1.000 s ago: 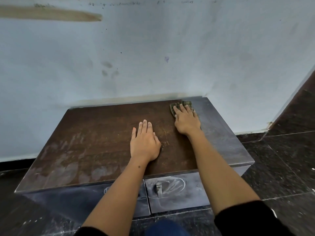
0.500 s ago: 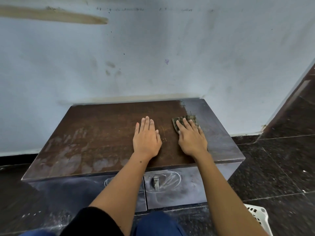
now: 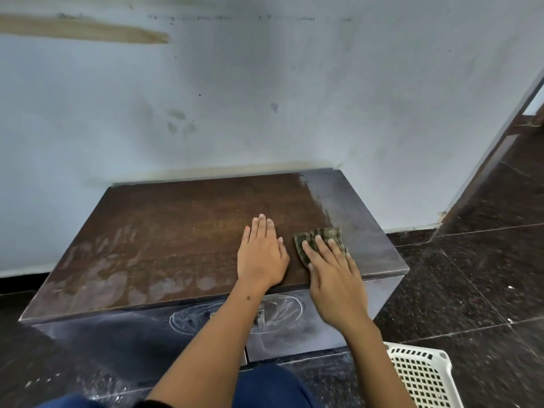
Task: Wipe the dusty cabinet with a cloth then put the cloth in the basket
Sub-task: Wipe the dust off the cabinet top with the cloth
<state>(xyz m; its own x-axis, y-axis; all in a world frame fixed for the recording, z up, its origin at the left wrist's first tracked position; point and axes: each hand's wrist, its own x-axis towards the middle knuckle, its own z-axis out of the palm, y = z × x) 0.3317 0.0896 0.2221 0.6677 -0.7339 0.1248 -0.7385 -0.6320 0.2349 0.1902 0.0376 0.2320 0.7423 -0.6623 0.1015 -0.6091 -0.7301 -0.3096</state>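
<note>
Right hand (image 3: 332,269) presses the cloth (image 3: 319,241) flat near the cabinet (image 3: 176,231) front edge; left hand (image 3: 262,254) lies flat, empty. Dust could fall onto the floor.

The cabinet (image 3: 182,231) is a low, wide box sitting against the wall, dark brown wood-look top, 2 drawer fronts below. Most of the top looks wiped down to brown, but a grey dusty strip runs along the right side and pale dust smears sit near the front left edge. The fronts are grey with dust, with swirl marks. The cloth (image 3: 319,239) is a small green checked rag, lying flat on the top near the front right. The basket (image 3: 421,375) is white perforated plastic, on the floor just right of the cabinet's front.
</note>
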